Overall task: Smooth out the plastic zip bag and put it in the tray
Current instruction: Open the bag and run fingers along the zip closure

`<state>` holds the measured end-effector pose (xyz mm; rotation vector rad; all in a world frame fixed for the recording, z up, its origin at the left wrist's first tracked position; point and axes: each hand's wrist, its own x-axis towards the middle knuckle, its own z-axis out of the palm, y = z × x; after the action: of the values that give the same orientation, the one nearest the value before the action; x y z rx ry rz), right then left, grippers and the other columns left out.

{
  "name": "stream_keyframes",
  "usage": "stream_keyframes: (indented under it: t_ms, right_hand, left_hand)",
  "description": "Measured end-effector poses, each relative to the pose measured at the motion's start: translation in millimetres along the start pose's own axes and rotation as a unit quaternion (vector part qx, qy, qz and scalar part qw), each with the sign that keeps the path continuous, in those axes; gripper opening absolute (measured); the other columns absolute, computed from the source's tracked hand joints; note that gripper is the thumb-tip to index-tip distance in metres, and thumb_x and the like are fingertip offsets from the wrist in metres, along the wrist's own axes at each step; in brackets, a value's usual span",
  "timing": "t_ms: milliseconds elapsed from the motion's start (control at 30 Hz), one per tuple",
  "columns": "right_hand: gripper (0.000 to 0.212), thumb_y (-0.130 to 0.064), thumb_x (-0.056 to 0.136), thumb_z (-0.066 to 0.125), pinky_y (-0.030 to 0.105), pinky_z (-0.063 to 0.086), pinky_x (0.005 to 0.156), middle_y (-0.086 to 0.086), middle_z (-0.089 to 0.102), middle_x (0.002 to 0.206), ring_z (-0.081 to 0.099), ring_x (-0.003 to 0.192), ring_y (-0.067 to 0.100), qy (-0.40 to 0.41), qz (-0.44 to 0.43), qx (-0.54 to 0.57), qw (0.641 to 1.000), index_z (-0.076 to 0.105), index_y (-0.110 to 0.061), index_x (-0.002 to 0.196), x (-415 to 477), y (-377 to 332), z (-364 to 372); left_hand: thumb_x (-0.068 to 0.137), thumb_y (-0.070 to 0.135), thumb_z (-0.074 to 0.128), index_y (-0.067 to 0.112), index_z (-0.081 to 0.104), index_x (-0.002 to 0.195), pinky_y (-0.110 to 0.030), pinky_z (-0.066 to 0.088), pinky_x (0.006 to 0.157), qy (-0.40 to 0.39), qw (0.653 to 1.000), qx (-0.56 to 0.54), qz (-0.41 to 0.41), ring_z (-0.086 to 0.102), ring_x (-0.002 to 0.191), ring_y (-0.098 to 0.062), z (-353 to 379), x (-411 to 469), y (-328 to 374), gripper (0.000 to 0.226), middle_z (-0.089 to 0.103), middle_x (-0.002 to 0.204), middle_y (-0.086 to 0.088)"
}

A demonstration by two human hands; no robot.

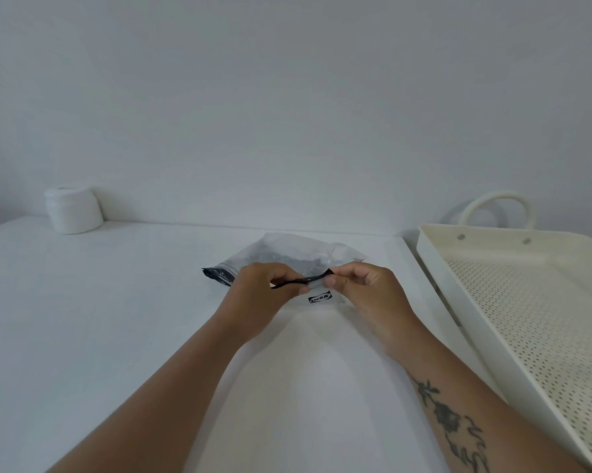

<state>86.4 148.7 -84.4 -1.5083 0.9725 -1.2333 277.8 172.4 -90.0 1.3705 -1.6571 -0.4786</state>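
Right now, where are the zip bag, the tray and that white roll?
zip bag (287, 256): head view, on its crinkled clear body.
tray (540, 302): head view, on its perforated floor.
white roll (73, 210): head view, on its side.

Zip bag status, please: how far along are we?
Done: nothing visible yet. In hand: left hand and right hand pinch the dark zip strip of the zip bag, crumpled on the table. Left: smoothing it and placing it in the tray, which shows nothing inside.
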Motion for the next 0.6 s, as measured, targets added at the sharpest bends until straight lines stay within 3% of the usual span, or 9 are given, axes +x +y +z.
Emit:
stream_keyframes:
  t_ms: [200, 333, 500, 600]
  right_hand:
    - [0.003, -0.018, 0.077, 0.078, 0.004, 0.044, 0.06, -0.01, 0.074, 0.071, 0.064, 0.065, -0.003, 0.008, 0.001, -0.018, 1.0, 0.075, -0.018, 0.078, 0.2, 0.7, -0.8]
    - [0.004, -0.016, 0.078, 0.077, 0.004, 0.043, 0.059, -0.011, 0.073, 0.068, 0.063, 0.063, -0.004, 0.003, -0.002, -0.027, 1.0, 0.074, -0.018, 0.076, 0.6, 2.3, 1.5]
    - [0.003, -0.018, 0.082, 0.073, 0.009, 0.044, 0.061, 0.003, 0.074, 0.079, 0.062, 0.067, 0.004, 0.004, -0.008, -0.045, 0.999, 0.073, -0.017, 0.079, -0.5, 2.8, 5.3]
    - [0.004, -0.017, 0.083, 0.071, 0.02, 0.045, 0.07, 0.011, 0.072, 0.087, 0.061, 0.074, 0.01, 0.017, -0.013, -0.052, 0.998, 0.071, -0.013, 0.082, 0.3, 2.6, 5.4]
  left_hand:
    - [0.076, 0.027, 0.079, 0.025, 0.076, 0.072, -0.025, 0.033, 0.059, -0.018, 0.999, -0.033, -0.022, 0.043, 0.058, -0.009, -2.8, 1.1, 4.0, 0.006, 0.064, 0.067, -0.011]
    - [0.077, 0.027, 0.079, 0.024, 0.073, 0.07, -0.013, 0.029, 0.049, -0.033, 0.998, -0.029, -0.047, 0.038, 0.051, -0.004, -3.3, 1.9, 2.6, 0.009, 0.05, 0.052, 0.014]
    - [0.082, 0.027, 0.073, 0.024, 0.065, 0.068, -0.009, 0.033, 0.048, -0.032, 0.999, 0.022, -0.033, 0.04, 0.046, 0.001, -0.9, 1.8, 1.5, 0.016, 0.05, 0.049, 0.021]
    - [0.082, 0.029, 0.073, 0.023, 0.068, 0.07, -0.011, 0.032, 0.048, -0.014, 0.999, 0.024, -0.022, 0.04, 0.048, 0.0, -0.8, 3.1, 1.2, 0.014, 0.051, 0.051, 0.019]
